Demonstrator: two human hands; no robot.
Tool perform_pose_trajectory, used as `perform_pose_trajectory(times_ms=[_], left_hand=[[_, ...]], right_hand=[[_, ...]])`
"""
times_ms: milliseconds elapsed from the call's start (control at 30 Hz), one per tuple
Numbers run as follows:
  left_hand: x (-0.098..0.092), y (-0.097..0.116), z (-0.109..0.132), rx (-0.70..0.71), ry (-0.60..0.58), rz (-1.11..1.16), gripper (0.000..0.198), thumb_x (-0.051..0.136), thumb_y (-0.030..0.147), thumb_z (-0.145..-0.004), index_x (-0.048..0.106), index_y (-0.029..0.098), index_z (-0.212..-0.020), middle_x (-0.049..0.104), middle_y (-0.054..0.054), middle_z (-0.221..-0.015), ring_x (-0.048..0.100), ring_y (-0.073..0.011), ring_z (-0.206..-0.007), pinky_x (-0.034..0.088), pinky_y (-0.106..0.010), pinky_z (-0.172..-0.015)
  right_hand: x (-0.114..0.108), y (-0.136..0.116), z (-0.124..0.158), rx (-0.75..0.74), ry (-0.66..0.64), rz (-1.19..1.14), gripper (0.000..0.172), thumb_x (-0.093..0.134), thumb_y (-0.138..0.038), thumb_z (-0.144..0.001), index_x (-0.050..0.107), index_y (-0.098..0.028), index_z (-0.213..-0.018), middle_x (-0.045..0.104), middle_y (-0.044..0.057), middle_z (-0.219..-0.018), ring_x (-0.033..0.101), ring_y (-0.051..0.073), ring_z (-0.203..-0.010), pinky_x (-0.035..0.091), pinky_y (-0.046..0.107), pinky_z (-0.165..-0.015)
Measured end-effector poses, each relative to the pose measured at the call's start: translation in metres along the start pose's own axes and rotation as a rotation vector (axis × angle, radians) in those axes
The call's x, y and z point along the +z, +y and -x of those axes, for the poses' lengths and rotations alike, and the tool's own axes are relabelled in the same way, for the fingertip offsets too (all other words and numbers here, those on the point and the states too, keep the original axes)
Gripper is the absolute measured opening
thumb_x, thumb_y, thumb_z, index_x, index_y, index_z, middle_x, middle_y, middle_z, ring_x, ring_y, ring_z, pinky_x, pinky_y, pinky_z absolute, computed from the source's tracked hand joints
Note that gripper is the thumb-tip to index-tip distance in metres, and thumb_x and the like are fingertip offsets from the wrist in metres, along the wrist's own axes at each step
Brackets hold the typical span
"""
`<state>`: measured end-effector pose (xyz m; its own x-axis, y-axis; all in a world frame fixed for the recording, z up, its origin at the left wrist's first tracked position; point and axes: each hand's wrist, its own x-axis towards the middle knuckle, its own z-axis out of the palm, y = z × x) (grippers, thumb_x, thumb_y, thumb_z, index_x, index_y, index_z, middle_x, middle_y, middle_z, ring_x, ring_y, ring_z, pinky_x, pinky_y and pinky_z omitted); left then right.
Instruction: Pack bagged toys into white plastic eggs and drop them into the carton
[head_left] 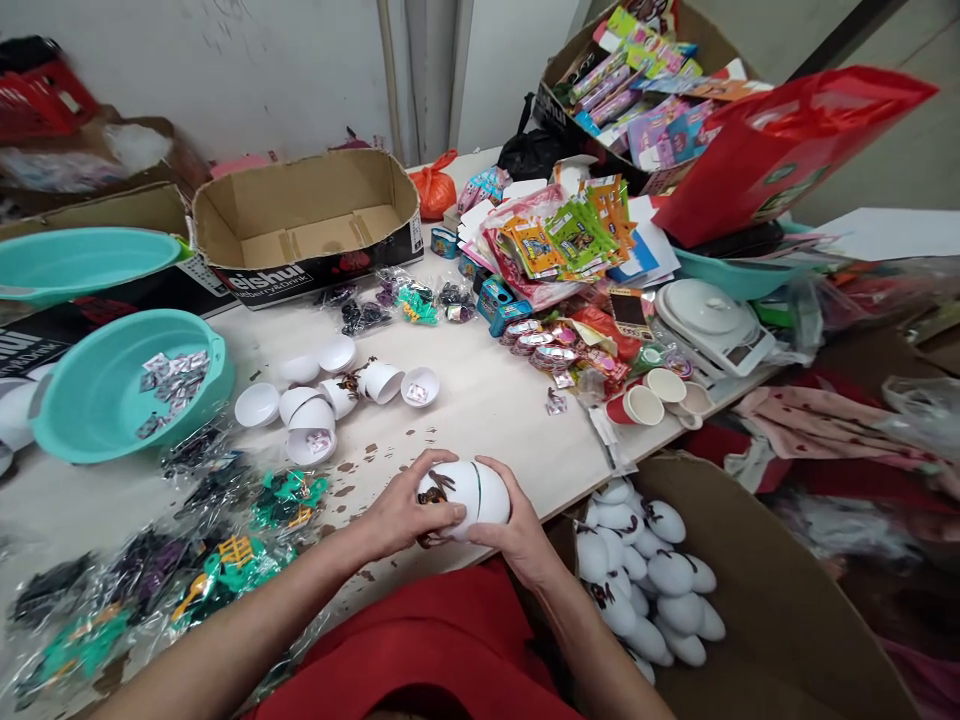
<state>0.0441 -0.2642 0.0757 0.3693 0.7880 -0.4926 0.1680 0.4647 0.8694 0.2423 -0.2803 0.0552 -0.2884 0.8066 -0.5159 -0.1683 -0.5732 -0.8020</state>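
Between my two hands is a white plastic egg point(491, 492) with a dark printed picture on its left half. A thin dark green gap shows at the seam where the halves meet. My left hand point(420, 505) wraps around the printed half, and my right hand point(514, 520) grips the plain half. Beyond them on the table lie several loose white egg halves point(256, 404), two of which hold small printed packets point(418, 393). To the right, a cardboard box point(750, 560) holds many closed white eggs point(671, 573).
A turquoise basin point(56, 420) with small packets stands left. Bagged green and black toy parts point(232, 560) cover the near left. An open carton point(300, 215) stands behind. Snack packets point(574, 240), paper cups point(643, 405) and a white scale point(709, 320) crowd the right.
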Motion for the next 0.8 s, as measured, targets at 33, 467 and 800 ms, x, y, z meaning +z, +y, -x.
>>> perform_pose_trajectory(times_ms=[33,467,800], left_hand=[[-0.002,0.0,0.0,0.001,-0.021,0.033,0.058,0.071,0.039,-0.071,0.047,0.026,-0.123,0.057,0.002,-0.087,0.052,-0.0116,-0.066,0.044,-0.022,-0.058],[-0.006,0.012,0.002,-0.06,-0.115,0.118,0.053,0.065,0.041,-0.078,0.045,0.026,-0.125,0.054,0.0,-0.089,0.053,-0.0085,-0.059,0.043,-0.018,-0.049],[-0.003,0.007,0.011,-0.209,-0.153,0.262,0.062,0.061,0.051,-0.082,0.034,0.029,-0.132,0.057,0.001,-0.07,0.059,-0.0126,-0.048,0.049,-0.02,-0.038]], right_hand=[[-0.001,-0.002,0.0,-0.004,-0.019,0.014,0.092,0.088,-0.028,-0.052,0.036,-0.026,-0.128,0.058,0.006,-0.113,0.059,0.023,-0.095,0.05,0.034,-0.078],[0.001,-0.012,0.0,0.028,-0.086,0.037,0.083,0.086,-0.031,-0.056,0.043,-0.024,-0.127,0.059,0.006,-0.115,0.06,0.025,-0.097,0.052,0.036,-0.078],[0.007,-0.01,0.009,0.056,-0.036,-0.064,0.092,0.086,-0.037,-0.056,0.036,-0.027,-0.133,0.056,0.008,-0.119,0.059,0.025,-0.099,0.052,0.035,-0.079]])
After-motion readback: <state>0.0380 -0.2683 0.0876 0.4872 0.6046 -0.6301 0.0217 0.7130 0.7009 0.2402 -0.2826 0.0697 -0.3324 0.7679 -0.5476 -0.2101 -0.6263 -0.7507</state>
